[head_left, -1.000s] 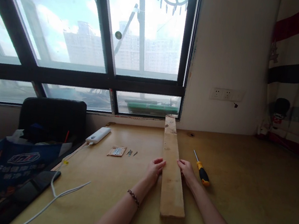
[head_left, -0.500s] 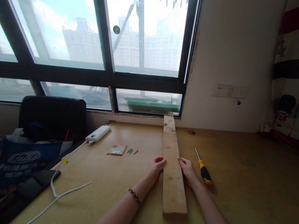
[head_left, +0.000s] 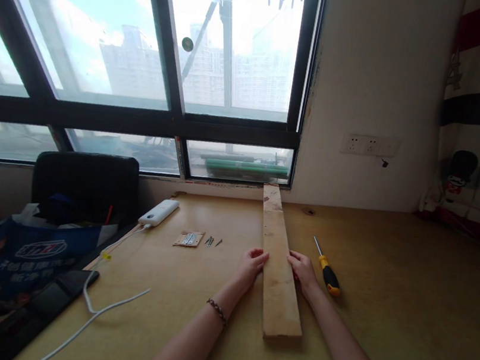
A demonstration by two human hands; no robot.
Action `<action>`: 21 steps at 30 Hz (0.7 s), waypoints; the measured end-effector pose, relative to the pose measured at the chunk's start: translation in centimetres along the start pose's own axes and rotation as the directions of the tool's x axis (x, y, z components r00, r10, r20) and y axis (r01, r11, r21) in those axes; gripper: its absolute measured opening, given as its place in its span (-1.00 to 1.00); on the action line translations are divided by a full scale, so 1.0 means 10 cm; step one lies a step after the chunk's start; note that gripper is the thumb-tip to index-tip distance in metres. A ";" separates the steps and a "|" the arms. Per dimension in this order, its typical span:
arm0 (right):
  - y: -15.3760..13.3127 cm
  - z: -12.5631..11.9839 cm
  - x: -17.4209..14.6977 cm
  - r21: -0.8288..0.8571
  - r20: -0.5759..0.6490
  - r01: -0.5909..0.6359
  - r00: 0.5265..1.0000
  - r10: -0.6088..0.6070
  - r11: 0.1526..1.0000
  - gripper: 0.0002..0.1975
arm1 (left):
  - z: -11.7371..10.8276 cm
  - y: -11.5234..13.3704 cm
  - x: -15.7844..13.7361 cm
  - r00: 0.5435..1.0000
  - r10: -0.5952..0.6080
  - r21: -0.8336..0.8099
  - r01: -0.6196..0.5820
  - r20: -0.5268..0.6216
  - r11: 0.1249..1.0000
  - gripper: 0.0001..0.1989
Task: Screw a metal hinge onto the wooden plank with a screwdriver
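A long wooden plank [head_left: 278, 276] lies lengthwise on the table, its far end near the window sill. My left hand [head_left: 253, 265] grips its left edge with the fingers bent. On the opposite edge, my right hand [head_left: 301, 270] holds the plank between thumb and fingers. To the right of that hand rests a yellow and black screwdriver [head_left: 329, 276], its shaft pointing away. Left of the plank are several screws [head_left: 210, 241] beside a small wooden piece [head_left: 180, 240] with a metal hinge [head_left: 190, 239] on it.
A white power bank [head_left: 158, 212] with a white cable [head_left: 112, 309] lies along the table's left side. Past that edge stand a dark chair [head_left: 86, 181] and a blue bag [head_left: 40, 264]. The window and a wall with sockets [head_left: 362, 145] border the table [head_left: 406, 301] behind.
Hardly anything differs. The view has shifted slightly, and both hands keep their hold on the plank's edges.
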State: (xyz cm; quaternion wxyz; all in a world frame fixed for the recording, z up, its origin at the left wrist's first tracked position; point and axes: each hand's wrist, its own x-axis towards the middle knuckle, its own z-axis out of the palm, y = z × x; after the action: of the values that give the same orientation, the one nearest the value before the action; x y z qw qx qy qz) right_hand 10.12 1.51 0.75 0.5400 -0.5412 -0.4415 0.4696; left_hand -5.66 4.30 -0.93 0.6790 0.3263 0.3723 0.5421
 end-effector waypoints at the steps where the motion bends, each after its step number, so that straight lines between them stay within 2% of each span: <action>1: 0.00 0.00 0.00 0.009 0.011 0.008 1.000 -0.008 1.000 -0.59 | 0.01 0.00 -0.01 1.000 0.001 0.010 -0.001 -0.001 1.000 -0.72; 6: -0.02 0.00 0.00 0.050 0.014 0.007 1.000 -0.008 0.999 -0.59 | 0.04 -0.02 -0.01 0.999 0.014 0.059 -0.013 -0.029 0.998 -0.75; 9: -0.03 0.00 -0.01 0.051 0.004 0.005 1.000 -0.005 0.999 -0.59 | 0.05 -0.03 -0.01 0.998 0.013 0.029 -0.011 -0.064 1.000 -0.75; 15: -0.01 0.00 -0.01 0.046 -0.012 0.017 1.000 -0.016 0.999 -0.58 | 0.06 0.02 -0.03 0.999 -0.035 -0.034 0.035 0.005 0.999 -0.76; 21: 0.03 -0.02 0.02 0.042 0.017 0.023 1.000 -0.023 0.999 -0.55 | 0.05 0.04 -0.04 0.999 -0.046 -0.065 0.045 -0.012 0.997 -0.71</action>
State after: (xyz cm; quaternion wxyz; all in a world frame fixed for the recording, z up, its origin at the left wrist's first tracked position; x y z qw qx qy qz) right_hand 10.29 1.69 0.41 0.5527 -0.5207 -0.4425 0.4771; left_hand -5.49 3.98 -0.27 0.6989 0.2919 0.3663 0.5405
